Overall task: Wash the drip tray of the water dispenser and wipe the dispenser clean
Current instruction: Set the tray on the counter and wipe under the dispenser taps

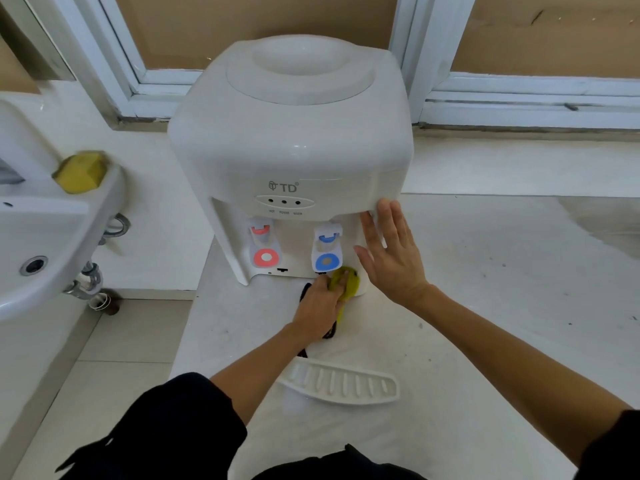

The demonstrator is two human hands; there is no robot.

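dispenser front being wiped; drip tray off the unit

the left hand (320, 303) grips a yellow-green cloth (344, 282), fingers curled over it, and presses it to the lower front of the white water dispenser (291, 150), just below and right of the blue tap (327, 249). the forearm runs straight in from the near side, wrist low and close to the white surface (485, 271) the unit stands on. this is judged to be the wiping step, working the recess where the tray normally sits.

the right hand (389, 251) is flat and holds nothing, fingers straight and spread, fingertips touching the right front corner of the dispenser, just right of the cloth. likely purpose: to steady the light casing against the push of the wiping hand.

the drip tray (341, 384) lies detached on the surface, nearer the person than both hands, slotted face up. whether it has been washed cannot be told. a black cord (304, 292) runs under the left hand.

well left of the left hand, a yellow sponge (81, 171) rests on the rim of a white basin (104, 202). the red tap (264, 245) sits left of the blue one.
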